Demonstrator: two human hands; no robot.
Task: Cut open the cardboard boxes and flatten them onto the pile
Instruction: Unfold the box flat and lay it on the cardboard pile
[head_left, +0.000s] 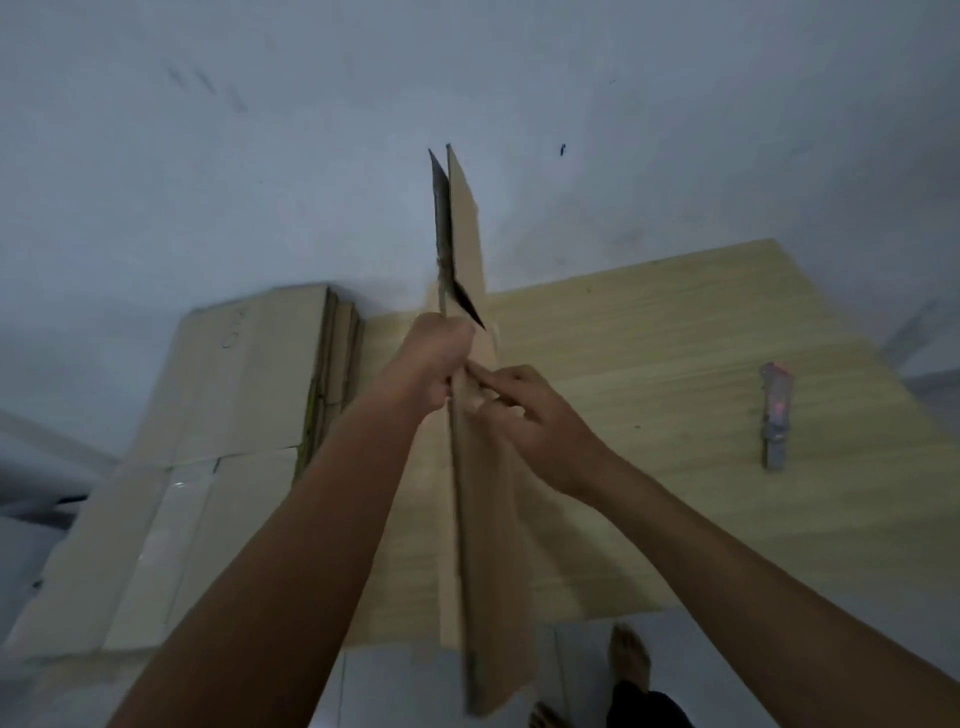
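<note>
While two hands (441, 358) (524, 410) grip one box (488, 519).

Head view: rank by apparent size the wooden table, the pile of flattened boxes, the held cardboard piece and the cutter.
1. wooden table
2. pile of flattened boxes, close to the table
3. held cardboard piece, nearer the camera, so unsure
4. cutter

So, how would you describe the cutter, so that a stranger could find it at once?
Look at the pale wooden table filling the right side of the view. Near its right edge, away from both hands, lies the cutter, a small grey tool with a pinkish middle. It is the only loose object on the bare wood; everything else nearby is brown cardboard.
</note>
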